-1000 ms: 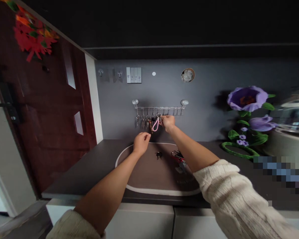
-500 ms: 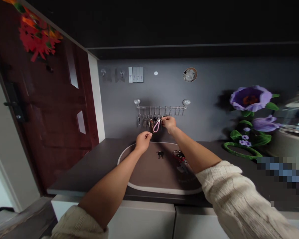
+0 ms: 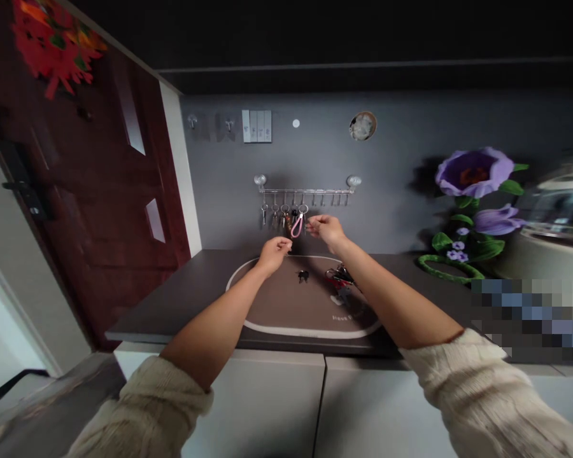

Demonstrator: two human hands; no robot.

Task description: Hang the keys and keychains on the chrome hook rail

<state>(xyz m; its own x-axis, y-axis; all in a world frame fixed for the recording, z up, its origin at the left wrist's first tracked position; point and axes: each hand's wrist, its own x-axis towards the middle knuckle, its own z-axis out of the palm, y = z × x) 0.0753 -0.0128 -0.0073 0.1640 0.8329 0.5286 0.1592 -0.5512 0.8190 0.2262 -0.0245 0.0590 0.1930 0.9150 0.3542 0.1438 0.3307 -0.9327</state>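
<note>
In the head view, pale lettering on the mat [image 3: 277, 305] below the right grip [image 3: 326, 230] seems to begin "Have"; the rest cannot be read. The marks on the pale wall switches [image 3: 256, 126], up and left of both grips, are too small to be made out.

The pink-looped key ring [image 3: 297, 225] is hung on the hook rail [image 3: 310, 191], just left of the right grip's fingertips and above the left grip [image 3: 274, 253]. Fingers and thumb are drawn together on both grips; whether anything is held in either cannot be told. More hanging keys [image 3: 275, 213] are lined up left of the pink loop.

The front edge of the bench [image 3: 181, 286] is set below both grips, and its back edge is met by the grey wall [image 3: 396, 159] behind them. Above, a dark overhang [image 3: 315, 35] is seen.

Small black keys [image 3: 304, 276] are laid on the mat between and below the grips. A red-and-black bunch [image 3: 337, 278] lies under the right grip, beside the right forearm [image 3: 386, 292], by which part of the mat is covered. Purple flowers [image 3: 475, 173] are stood well apart, right of the right grip.
</note>
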